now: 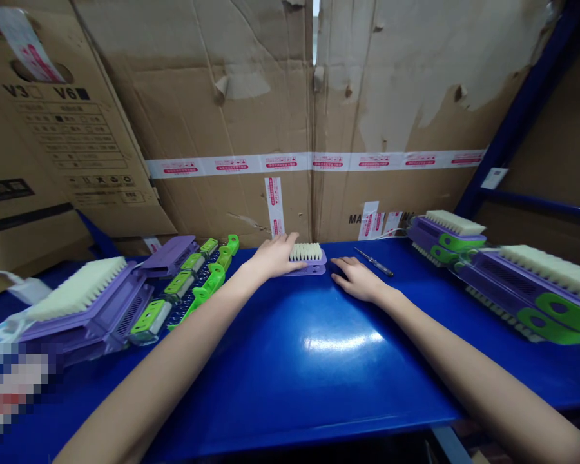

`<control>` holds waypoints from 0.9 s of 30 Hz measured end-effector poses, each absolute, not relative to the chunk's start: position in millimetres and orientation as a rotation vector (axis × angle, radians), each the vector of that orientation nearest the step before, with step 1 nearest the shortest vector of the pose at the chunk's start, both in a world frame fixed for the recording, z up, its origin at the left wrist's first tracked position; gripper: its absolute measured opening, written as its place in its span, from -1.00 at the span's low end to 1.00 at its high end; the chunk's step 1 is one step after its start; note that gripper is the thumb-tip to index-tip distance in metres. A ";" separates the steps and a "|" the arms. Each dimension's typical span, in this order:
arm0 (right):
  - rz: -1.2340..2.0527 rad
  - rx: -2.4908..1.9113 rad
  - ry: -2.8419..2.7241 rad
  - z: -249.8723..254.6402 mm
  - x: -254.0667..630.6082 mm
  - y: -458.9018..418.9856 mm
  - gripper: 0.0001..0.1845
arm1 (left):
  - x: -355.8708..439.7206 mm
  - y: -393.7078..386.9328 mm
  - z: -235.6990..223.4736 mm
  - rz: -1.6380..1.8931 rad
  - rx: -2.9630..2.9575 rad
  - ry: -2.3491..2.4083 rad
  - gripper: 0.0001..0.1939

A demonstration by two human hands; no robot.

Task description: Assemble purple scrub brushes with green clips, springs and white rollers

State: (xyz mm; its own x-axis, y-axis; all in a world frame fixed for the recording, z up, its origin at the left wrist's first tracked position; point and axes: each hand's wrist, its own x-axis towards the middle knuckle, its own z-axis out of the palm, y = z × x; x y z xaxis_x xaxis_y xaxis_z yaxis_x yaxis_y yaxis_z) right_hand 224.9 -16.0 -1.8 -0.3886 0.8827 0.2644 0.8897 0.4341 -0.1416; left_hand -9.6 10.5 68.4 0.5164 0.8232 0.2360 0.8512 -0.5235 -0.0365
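At the back middle of the blue table, my left hand (279, 255) grips the left end of a purple brush (314, 265), thumb along its front and fingers over the top. The cream bristles point up, and the brush's left end is hidden under the hand. My right hand (360, 278) lies on the tabletop just right of the brush, apart from it, fingers loosely spread with nothing in them. Close behind that hand lies a thin screwdriver (376, 262).
On the left are purple brush parts (89, 290), green-and-clear pieces (180, 283) and bright green brackets (215, 278). Purple-and-green brushes (522, 287) are stacked on the right. Cardboard (222, 116) walls the back; a blue frame post (517, 96) rises at right.
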 end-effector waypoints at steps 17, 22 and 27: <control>-0.051 -1.515 -2.394 -3.6 225.4 -15.4 -0.53 | -130.9 -45.7 105.3 0.290 -2.279 -2.066 -0.56; -0.050 -1.518 -2.400 -3.3 225.3 -15.2 -0.53 | -131.2 -66.0 90.6 0.459 -2.177 -2.056 -0.70; -0.043 -1.521 -2.401 -2.7 225.3 -15.5 -0.52 | -112.5 -84.5 79.8 0.556 -2.348 -1.912 -0.86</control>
State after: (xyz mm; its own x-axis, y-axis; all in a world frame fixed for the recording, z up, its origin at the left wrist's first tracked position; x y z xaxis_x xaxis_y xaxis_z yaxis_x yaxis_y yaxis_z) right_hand 225.3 -15.5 -2.7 -0.3954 0.8795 0.2647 0.8885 0.4393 -0.1324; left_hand -112.5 -84.5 79.8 0.1646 0.9577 -0.2359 0.9350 -0.2277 -0.2719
